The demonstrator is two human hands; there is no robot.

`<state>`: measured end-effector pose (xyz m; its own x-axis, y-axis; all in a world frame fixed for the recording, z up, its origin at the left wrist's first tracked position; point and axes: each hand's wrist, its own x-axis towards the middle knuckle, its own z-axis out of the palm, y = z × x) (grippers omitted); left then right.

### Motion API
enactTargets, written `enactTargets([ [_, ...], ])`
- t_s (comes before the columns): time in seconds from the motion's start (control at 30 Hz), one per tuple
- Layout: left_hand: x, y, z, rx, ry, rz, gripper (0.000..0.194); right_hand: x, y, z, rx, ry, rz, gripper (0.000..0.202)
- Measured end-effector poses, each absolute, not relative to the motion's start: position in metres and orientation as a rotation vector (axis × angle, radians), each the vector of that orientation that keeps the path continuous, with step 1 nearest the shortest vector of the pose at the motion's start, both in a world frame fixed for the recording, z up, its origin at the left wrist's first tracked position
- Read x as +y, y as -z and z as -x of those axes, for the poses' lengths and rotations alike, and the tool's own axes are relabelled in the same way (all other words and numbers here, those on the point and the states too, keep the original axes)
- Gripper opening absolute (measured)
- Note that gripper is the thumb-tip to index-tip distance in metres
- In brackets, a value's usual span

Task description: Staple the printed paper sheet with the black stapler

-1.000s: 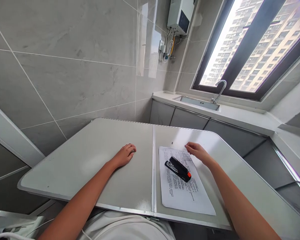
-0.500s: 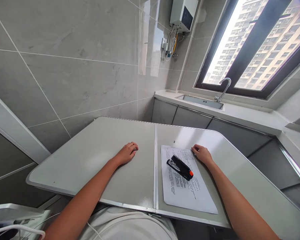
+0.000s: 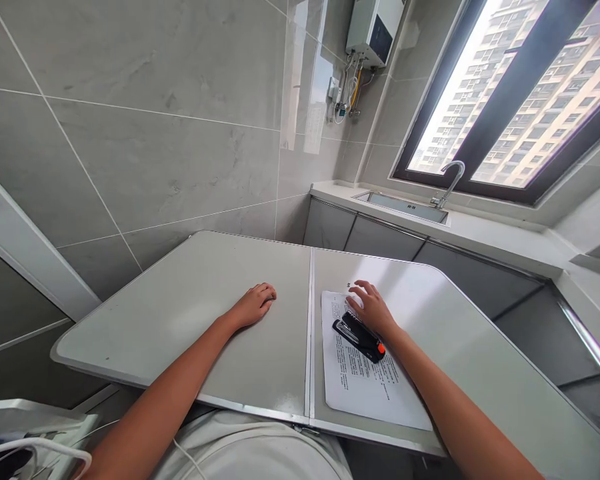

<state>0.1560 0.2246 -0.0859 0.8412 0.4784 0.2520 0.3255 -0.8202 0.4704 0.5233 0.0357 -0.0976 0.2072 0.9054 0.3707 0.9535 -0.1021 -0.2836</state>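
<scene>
A black stapler with an orange-red end (image 3: 359, 339) lies slantwise on printed sheets of paper (image 3: 355, 400). Over the paper's upper part is my right hand (image 3: 373, 309), its fingers spread and slightly bent, close beside the stapler's far end. Nothing is held in it; whether it touches the stapler I cannot tell. My left hand (image 3: 254, 305) rests on the left half of the table (image 3: 250, 373), fingers loosely curled in and nothing visible in them.
A metal seam (image 3: 310, 333) splits the folding table. Beyond it stand a counter with a sink (image 3: 405, 205) and a curved faucet (image 3: 453, 181), below a window. A water heater (image 3: 375, 33) hangs on the tiled wall. White cables (image 3: 40, 445) are at lower left.
My right hand has moved left from the paper's right edge to above the stapler's far end, and its fingers have spread. My left hand and the stapler have stayed put.
</scene>
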Motion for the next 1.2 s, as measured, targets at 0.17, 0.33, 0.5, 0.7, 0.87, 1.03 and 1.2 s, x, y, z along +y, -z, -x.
enactTargets([
  [0.17,0.225,0.088,-0.156,0.6,-0.533,-2.607,0.025,0.058,0.11,-0.516,-1.826,-0.039,2.225,0.055],
  [0.33,0.226,0.089,-0.156,0.594,-0.545,-2.607,0.023,0.071,0.117,-0.502,-1.823,-0.071,2.26,0.059],
  [0.5,0.226,0.088,-0.156,0.61,-0.532,-2.611,0.023,0.078,0.117,-0.479,-1.799,-0.084,2.194,0.065],
  [0.7,0.225,0.089,-0.156,0.593,-0.548,-2.605,0.025,0.091,0.115,-0.456,-1.693,-0.151,2.188,0.065],
  [0.87,0.224,0.09,-0.159,0.581,-0.553,-2.622,0.027,0.112,0.112,-0.427,-1.661,-0.192,2.126,0.057],
  [1.03,0.221,0.087,-0.162,0.585,-0.594,-2.625,0.027,0.136,0.109,-0.397,-1.752,-0.174,2.044,0.062],
  [1.2,0.226,0.092,-0.161,0.708,-0.578,-2.687,0.019,0.165,0.107,-0.369,-1.781,-0.179,2.076,0.063],
])
